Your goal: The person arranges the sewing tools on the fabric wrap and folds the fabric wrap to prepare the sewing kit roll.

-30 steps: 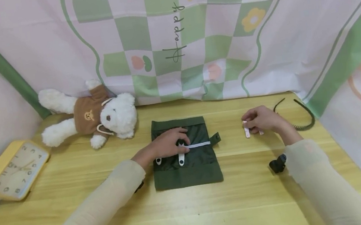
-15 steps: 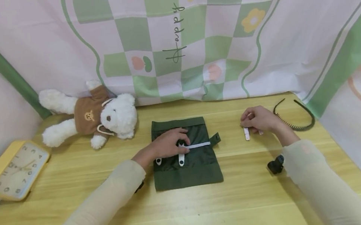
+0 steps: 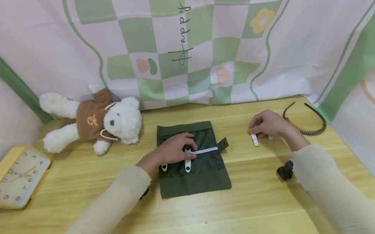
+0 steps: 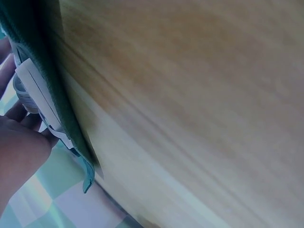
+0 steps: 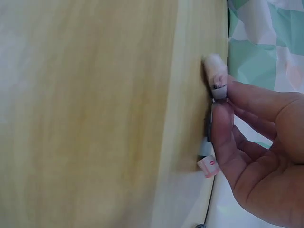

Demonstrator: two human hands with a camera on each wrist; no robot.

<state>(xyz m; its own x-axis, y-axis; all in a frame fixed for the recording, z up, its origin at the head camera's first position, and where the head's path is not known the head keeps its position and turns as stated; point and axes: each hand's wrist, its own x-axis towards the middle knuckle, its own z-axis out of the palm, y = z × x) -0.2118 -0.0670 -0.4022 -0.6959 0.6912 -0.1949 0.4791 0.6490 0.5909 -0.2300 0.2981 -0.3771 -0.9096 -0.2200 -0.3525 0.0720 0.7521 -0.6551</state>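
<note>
A dark green fabric pouch [image 3: 195, 183] lies unfolded on the table, with a white elastic strip [image 3: 207, 150] across it. My left hand [image 3: 176, 148] rests over its middle, fingers and thumb curled about a white-handled tool [image 3: 188, 167] with a black upper part. Another white handle [image 3: 164, 168] pokes out below that hand. In the left wrist view, fingers bend beside a pale flat piece [image 4: 40, 92] and a rounded metallic part. To the right, my right hand [image 3: 270, 123] pinches a slim white-and-pink piece [image 5: 216, 71] between thumb and index finger. A similar pink-and-white piece [image 5: 208, 166] lies beside it, partly hidden.
A toothed dark headband [image 3: 315, 131] lies beyond my right hand. At the back left is a white plush toy [image 3: 123, 121] in a brown top, and a yellow clock [image 3: 15, 177] stands at the left. A printed curtain [image 3: 170, 33] borders the table's back.
My right hand has shifted slightly left and the slim piece has moved with it. The left hand stays on the pouch.
</note>
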